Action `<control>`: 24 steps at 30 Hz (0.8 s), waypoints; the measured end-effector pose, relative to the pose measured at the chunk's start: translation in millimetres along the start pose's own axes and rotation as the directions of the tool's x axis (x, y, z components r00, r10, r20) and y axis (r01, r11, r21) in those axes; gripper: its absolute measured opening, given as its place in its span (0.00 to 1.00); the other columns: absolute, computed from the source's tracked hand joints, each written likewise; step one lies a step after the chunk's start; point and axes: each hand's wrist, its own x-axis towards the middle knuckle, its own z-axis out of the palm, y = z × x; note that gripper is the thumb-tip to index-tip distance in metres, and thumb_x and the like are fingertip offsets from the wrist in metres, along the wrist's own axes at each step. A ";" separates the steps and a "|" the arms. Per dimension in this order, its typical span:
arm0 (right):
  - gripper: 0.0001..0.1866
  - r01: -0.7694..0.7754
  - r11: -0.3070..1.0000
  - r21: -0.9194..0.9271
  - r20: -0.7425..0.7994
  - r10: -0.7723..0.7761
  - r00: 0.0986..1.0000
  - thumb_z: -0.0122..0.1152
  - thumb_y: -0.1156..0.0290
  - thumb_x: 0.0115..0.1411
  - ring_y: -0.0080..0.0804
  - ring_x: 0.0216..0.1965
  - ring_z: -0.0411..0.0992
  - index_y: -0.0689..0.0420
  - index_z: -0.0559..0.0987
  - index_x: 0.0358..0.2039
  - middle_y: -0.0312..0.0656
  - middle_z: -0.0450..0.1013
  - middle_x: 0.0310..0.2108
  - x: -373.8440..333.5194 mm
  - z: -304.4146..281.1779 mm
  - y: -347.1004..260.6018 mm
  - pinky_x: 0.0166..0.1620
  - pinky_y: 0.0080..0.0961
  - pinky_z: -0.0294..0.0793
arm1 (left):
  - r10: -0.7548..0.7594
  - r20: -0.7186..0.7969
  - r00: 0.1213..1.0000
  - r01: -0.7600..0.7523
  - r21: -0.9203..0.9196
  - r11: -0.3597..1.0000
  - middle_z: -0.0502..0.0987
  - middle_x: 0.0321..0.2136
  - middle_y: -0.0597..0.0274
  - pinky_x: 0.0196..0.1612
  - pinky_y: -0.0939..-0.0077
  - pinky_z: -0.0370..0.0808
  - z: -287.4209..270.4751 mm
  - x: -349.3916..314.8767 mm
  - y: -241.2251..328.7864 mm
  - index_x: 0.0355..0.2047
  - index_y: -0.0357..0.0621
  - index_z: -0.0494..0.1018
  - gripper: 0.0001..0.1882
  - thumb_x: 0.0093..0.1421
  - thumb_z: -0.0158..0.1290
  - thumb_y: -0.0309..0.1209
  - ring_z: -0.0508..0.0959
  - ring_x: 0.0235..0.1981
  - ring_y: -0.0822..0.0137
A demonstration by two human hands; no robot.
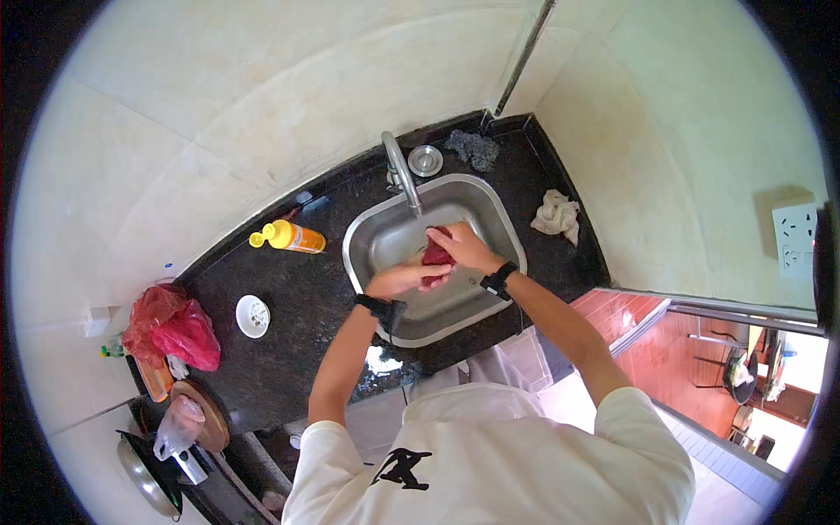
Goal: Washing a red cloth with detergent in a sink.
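Observation:
Both of my hands are over the steel sink, under the curved tap. My right hand lies on top of a dark red lump, maybe a piece of meat, and grips it. My left hand cups the same lump from below and the left. Most of the lump is hidden between the hands. Each wrist carries a black band. I cannot tell whether water runs from the tap.
On the dark stone counter: a yellow bottle lying on its side, a small white dish, red plastic bags, a crumpled cloth, a grey scourer, a round metal strainer. A pan sits lower left.

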 end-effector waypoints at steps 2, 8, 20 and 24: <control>0.20 -0.042 0.997 0.058 -0.133 0.050 0.990 0.59 0.56 0.65 0.31 0.25 0.75 0.63 0.80 0.31 0.44 0.78 0.24 -13.5 -24.1 9.7 0.32 0.31 0.72 | 0.118 -0.084 0.989 -0.106 0.135 0.985 0.75 0.39 0.61 0.35 0.79 0.71 -13.9 -5.4 26.0 0.50 0.42 0.70 0.22 0.64 0.56 0.45 0.75 0.37 0.76; 0.15 -0.088 0.783 0.615 -0.245 0.296 0.923 0.66 0.59 0.62 0.24 0.40 0.77 0.57 0.80 0.41 0.33 0.78 0.37 -42.7 -47.1 4.2 0.46 0.24 0.75 | 0.455 -0.493 0.742 -0.459 0.121 0.880 0.55 0.68 0.46 0.61 0.67 0.68 -60.7 15.6 46.4 0.71 0.33 0.43 0.46 0.64 0.55 0.42 0.67 0.63 0.60; 0.24 0.053 0.812 0.581 -0.404 0.232 0.885 0.68 0.62 0.61 0.27 0.46 0.72 0.56 0.71 0.53 0.37 0.74 0.45 -102.6 -52.0 -25.4 0.53 0.26 0.72 | 0.693 -0.267 0.670 -0.143 0.869 0.473 0.53 0.71 0.51 0.65 0.72 0.64 -79.3 32.8 39.6 0.73 0.44 0.36 0.42 0.64 0.48 0.26 0.63 0.67 0.62; 0.20 0.134 0.959 0.251 -0.341 -0.042 0.939 0.66 0.64 0.62 0.25 0.46 0.73 0.57 0.74 0.52 0.39 0.75 0.43 -114.8 -72.8 -48.3 0.49 0.25 0.74 | 0.161 0.037 0.986 -0.165 0.250 0.954 0.55 0.69 0.49 0.61 0.63 0.71 -20.0 -0.2 33.7 0.72 0.44 0.44 0.41 0.64 0.54 0.29 0.67 0.64 0.58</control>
